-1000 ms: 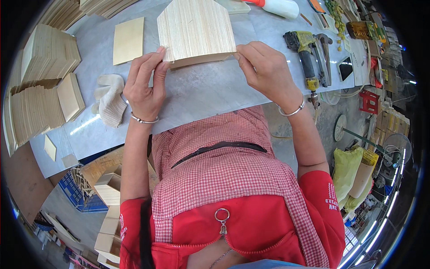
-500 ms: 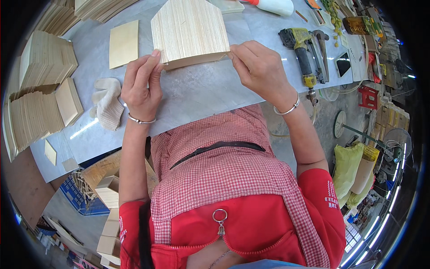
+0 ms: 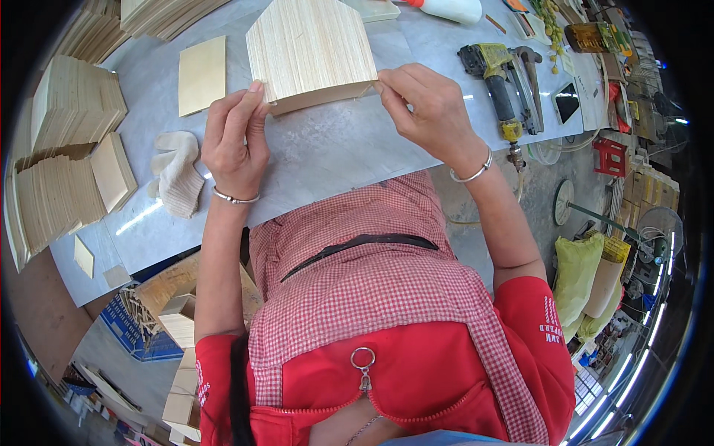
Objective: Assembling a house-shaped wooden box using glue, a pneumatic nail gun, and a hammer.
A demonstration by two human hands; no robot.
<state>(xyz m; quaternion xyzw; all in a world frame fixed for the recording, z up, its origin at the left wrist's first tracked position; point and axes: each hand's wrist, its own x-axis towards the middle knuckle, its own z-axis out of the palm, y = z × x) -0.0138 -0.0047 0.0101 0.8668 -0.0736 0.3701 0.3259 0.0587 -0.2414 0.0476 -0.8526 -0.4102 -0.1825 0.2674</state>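
A house-shaped wooden box [image 3: 311, 50] lies on the grey table in front of me, its pale, striped panel facing up and a plain wooden edge toward me. At its near left corner my left hand [image 3: 236, 141] is closed, thumb and fingers pinching the edge. My right hand [image 3: 430, 111] pinches the near right corner the same way. How the box is built underneath is hidden. To its left lies a thin rectangular board [image 3: 202, 76], and a white knit glove [image 3: 178, 172] rests near my left wrist.
Stacks of house-shaped panels [image 3: 78, 100] line the table's left side. A yellow-black power tool [image 3: 497, 85] and a hammer [image 3: 531, 78] lie at right, near a phone [image 3: 567, 105]. A white bottle [image 3: 452, 9] is at the far edge. Wooden boxes [image 3: 178, 320] stand below left.
The whole view has shifted slightly, moving the table and its things a little left in the picture. Both hands keep their pinch on the box's near corners.
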